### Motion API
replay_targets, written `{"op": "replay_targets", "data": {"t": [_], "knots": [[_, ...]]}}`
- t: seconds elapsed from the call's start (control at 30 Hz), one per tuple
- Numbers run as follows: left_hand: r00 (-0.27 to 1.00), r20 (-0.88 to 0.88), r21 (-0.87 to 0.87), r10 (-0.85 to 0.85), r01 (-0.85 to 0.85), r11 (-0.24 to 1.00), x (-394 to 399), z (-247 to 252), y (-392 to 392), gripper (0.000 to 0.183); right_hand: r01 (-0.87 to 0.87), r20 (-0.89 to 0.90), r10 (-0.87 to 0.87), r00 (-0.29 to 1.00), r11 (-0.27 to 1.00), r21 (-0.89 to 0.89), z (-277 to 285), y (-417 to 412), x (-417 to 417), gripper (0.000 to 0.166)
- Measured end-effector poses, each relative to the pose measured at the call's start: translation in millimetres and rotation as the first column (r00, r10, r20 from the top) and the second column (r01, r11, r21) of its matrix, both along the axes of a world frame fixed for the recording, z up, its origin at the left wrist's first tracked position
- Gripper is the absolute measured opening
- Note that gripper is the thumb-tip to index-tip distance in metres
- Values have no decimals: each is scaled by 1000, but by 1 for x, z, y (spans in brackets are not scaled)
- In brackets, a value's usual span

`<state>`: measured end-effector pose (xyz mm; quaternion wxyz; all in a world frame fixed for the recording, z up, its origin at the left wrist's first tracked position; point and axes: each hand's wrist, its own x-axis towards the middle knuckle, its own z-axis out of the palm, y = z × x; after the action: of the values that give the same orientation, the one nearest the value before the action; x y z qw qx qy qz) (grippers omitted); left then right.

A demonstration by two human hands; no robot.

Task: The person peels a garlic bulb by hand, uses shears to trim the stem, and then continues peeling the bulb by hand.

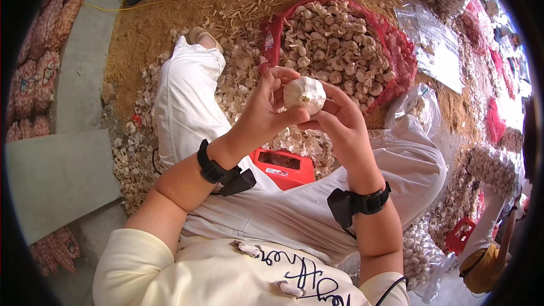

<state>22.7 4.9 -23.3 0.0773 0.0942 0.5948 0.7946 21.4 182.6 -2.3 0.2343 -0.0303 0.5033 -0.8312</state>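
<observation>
A whole white garlic bulb [307, 93] is held up in front of me, its root end or stem stub facing my eyes. My left hand [276, 102] grips it from the left, thumb across its lower edge. From the right, the fingers of my right hand [342, 114] curl around the same bulb. Just beyond both hands lies a red mesh sack [276, 38], rolled open around a heap of garlic bulbs [335, 46] with dry stems. Between my legs is a red plastic stool [293, 174] with a slot in its top.
Garlic skins [238, 80] litter the ground around my feet. A clear plastic bag [418, 102] lies by my right knee, near flattened plastic sheeting [437, 46]. Filled mesh sacks [38, 72] line the left. At lower right sits another person [484, 263] near a red stool [461, 233].
</observation>
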Motion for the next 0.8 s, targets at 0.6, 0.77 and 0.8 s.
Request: {"op": "replay_targets", "data": {"t": [0.6,0.77,0.8], "knots": [[982,159,124,-101,82,989,0,5,-3,65,144,-290,11,957,850,506,-4,10,-1,35],[938,279,321,-208,113,940,-4,10,-14,66,191,-361,53,931,772,607,-9,22,-7,32],[960,231,239,-160,103,965,-4,11,-15,66,244,-450,45,892,789,564,-11,21,-8,30]]}}
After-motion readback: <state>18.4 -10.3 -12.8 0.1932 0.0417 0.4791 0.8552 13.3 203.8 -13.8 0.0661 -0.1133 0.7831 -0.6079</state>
